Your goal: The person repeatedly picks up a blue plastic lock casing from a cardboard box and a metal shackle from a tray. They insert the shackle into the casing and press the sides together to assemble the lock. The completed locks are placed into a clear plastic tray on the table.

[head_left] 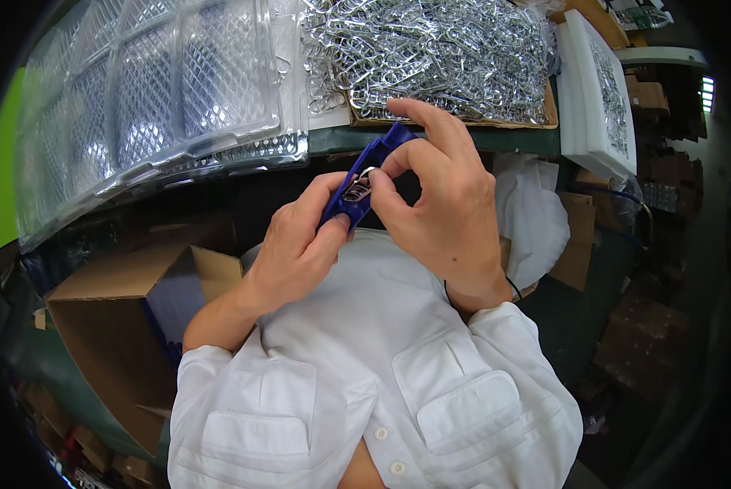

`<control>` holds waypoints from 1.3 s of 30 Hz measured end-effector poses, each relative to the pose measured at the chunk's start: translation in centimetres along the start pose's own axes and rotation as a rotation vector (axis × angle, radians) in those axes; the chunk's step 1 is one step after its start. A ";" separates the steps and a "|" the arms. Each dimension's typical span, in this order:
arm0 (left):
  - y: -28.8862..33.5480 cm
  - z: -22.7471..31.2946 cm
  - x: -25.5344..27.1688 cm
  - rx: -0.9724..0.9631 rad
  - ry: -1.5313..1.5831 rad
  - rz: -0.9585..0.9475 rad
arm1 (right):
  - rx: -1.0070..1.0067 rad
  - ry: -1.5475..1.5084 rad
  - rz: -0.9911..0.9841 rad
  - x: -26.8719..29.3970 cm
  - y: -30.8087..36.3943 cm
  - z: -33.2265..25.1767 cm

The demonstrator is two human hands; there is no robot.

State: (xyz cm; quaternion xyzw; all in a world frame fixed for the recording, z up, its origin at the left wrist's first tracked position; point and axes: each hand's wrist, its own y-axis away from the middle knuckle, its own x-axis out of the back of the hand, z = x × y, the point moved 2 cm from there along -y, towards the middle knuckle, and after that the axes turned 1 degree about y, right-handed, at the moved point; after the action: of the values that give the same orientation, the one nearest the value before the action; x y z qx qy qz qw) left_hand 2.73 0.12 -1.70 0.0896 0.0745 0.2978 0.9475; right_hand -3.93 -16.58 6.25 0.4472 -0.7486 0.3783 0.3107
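White shirt (357, 334) lies nearest, just below the hands. Between them is the blue case (364, 160): the left hand (296, 236) clamps it, and the right hand (443, 196) seems to pinch the metal piece (356, 190) inside. If this pinch loosens, the piece may slip out; under weak left hold, the case may twist. I can read no brand, label or writing.
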 end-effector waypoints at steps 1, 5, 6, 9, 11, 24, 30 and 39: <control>0.0 -0.1 0.0 -0.002 -0.006 0.003 | -0.001 -0.005 -0.003 0.0 0.1 0.1; -0.1 0.0 0.0 0.000 -0.025 0.008 | -0.020 -0.011 -0.013 -0.1 0.0 0.2; -0.1 -0.1 0.0 -0.010 -0.030 0.013 | -0.015 -0.012 -0.017 -0.1 0.0 0.2; -0.1 0.0 0.0 -0.021 -0.036 0.009 | 0.004 -0.004 -0.015 -0.2 -0.1 0.4; -0.2 -0.1 0.0 -0.026 -0.037 0.006 | 0.039 0.005 -0.003 -0.5 0.0 0.7; -0.4 -0.5 -0.1 0.009 -0.117 0.016 | -0.016 0.003 -0.104 -1.0 0.8 1.3; -0.5 -1.0 -0.7 -0.003 -0.220 0.067 | 0.011 0.116 -0.089 -1.3 1.9 1.1; -0.9 -0.2 -0.3 0.036 -0.197 0.039 | -0.116 0.062 0.139 -1.5 2.9 0.9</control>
State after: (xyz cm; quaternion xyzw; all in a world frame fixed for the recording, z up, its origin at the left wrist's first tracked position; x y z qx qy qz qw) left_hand 2.92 -0.80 -2.05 0.1371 -0.0153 0.3044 0.9425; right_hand -6.00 -15.77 3.74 0.3634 -0.7886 0.3686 0.3319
